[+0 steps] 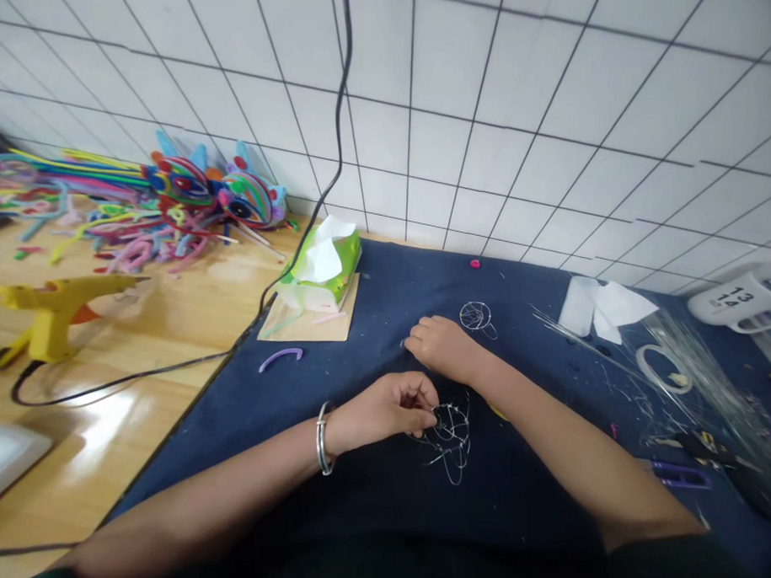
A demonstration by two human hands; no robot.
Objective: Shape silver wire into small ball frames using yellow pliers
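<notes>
My left hand (387,411), with a silver bangle at the wrist, pinches the edge of a small rounded wire frame (455,428) between thumb and fingers. Thin wire ends stick out from the frame's lower side. Just beyond it, my right hand (443,346) is low over the dark blue cloth (372,318), its fingers curled down. A small glint shows at those fingertips, too small to name. Behind the right hand lies a second round wire frame (476,316). A bit of something yellow (498,411) peeks out from under the right forearm.
To the left are a yellow glue gun (56,311), a green tissue pack (326,262), a purple pipe cleaner piece (280,358) and colourful pipe cleaners (128,229). A black cable (342,110) hangs down. Cut wires (692,367), pliers (702,448) and a white mug (739,297) are right.
</notes>
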